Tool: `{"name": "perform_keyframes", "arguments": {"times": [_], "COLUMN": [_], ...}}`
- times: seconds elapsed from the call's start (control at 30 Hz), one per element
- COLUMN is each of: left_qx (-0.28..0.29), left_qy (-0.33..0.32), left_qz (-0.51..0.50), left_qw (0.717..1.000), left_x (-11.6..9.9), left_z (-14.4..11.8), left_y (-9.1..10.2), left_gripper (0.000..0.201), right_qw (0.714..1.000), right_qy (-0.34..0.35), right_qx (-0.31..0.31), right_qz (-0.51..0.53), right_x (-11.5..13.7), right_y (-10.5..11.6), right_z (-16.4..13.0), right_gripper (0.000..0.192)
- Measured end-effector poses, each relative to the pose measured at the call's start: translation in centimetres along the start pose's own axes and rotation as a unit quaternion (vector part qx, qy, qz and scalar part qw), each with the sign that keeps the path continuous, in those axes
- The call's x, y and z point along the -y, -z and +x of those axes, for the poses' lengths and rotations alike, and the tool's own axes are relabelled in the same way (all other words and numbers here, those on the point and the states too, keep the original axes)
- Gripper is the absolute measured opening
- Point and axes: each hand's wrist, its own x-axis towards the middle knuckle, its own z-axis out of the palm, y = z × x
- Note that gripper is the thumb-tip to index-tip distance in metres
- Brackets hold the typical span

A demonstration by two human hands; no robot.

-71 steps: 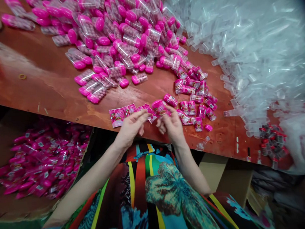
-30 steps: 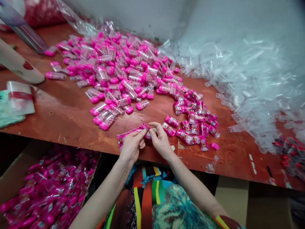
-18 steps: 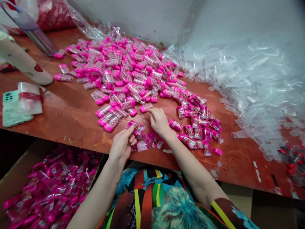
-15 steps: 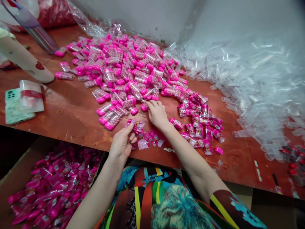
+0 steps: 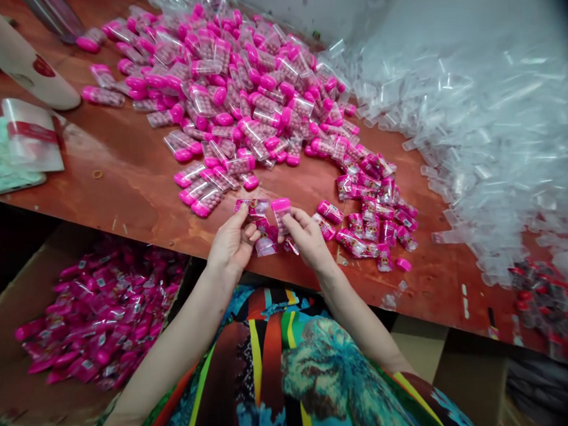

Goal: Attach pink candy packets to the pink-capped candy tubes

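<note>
My left hand [image 5: 233,241] pinches a printed pink wrapper sleeve [image 5: 260,207] between thumb and fingers, just above the table's front edge. Close by on the right, my right hand [image 5: 308,237] grips a small clear candy tube [image 5: 281,212] by its body, its pink cap pointing away from me. More flat pink wrappers [image 5: 266,241] lie between the two hands, partly hidden by them. Beyond the hands spreads a big heap of candy tubes [image 5: 224,103] with pink caps and pink beads inside. To the right lie several wrapped tubes [image 5: 380,216] in printed pink film.
A mound of empty clear tubes [image 5: 486,144] covers the table's right side. Below the left edge stands a carton [image 5: 39,271] full of wrapped pink tubes [image 5: 105,312]. At left are a phone [image 5: 7,167], a clear packet [image 5: 34,135] and a pale bottle [image 5: 31,60].
My right hand has drawn back from the heap toward my left hand, bringing a candy tube. My left hand stays with the wrapper. The view has shifted, with the table's far side moving up.
</note>
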Motion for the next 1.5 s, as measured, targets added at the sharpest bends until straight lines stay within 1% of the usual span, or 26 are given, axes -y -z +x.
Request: {"name": "perform_keyframes", "arguments": {"times": [0.07,0.17,0.37,0.5,0.63,0.73,0.83,0.93,1.03,1.13,1.23,1.33,1.5], "left_qx": [0.010,0.018,0.059,0.079,0.094,0.087,0.077,0.066,0.059,0.053,0.047,0.042,0.067], "left_qy": [0.007,0.014,0.017,0.012,0.010,0.015,0.015,0.015,0.015,0.009,0.006,-0.010,-0.045], "left_qz": [-0.004,0.000,0.025,0.039,0.053,0.057,0.058,0.061,0.062,0.062,0.058,0.057,0.099], "left_qw": [1.000,1.000,0.998,0.996,0.994,0.995,0.995,0.996,0.996,0.997,0.997,0.997,0.992], "left_x": [0.6,1.4,2.3,2.3,2.3,2.6,2.9,3.1,3.2,3.2,3.4,3.7,4.3], "left_z": [0.0,-0.2,-0.4,-0.2,-0.2,-0.4,-0.4,-0.2,-0.1,-0.1,-0.1,-0.2,-0.5], "left_y": [-0.1,-0.2,0.3,0.7,0.7,0.6,0.6,0.7,0.9,0.8,0.6,0.5,0.6], "left_gripper": [0.021,0.024,0.027,0.031,0.031,0.031,0.029,0.028,0.029,0.027,0.027,0.031,0.038], "right_qw": [1.000,0.999,0.999,0.996,0.996,0.996,0.998,0.999,0.996,0.994,0.995,0.995,0.995], "right_qy": [-0.006,-0.015,-0.022,-0.020,0.012,0.021,0.011,-0.004,0.002,0.019,0.018,0.006,-0.006], "right_qx": [-0.011,-0.021,0.004,-0.027,-0.067,-0.073,-0.047,-0.032,-0.060,-0.093,-0.089,-0.084,-0.089], "right_qz": [0.016,0.021,0.042,0.077,0.059,0.045,0.027,0.037,0.059,0.050,0.043,0.046,0.049], "right_x": [-0.3,-0.5,-0.7,-1.4,-1.5,-1.2,-1.2,-1.6,-1.8,-1.6,-1.5,-1.5,-1.6], "right_y": [-0.3,-0.3,0.7,1.0,0.9,0.8,0.7,0.7,0.7,1.0,1.1,1.0,1.0], "right_z": [-0.9,-1.5,-2.6,-2.9,-3.0,-3.1,-3.5,-4.0,-4.1,-4.0,-4.1,-4.3,-4.5], "right_gripper": [0.034,0.035,0.033,0.035,0.036,0.036,0.036,0.035,0.033,0.032,0.033,0.033,0.034]}}
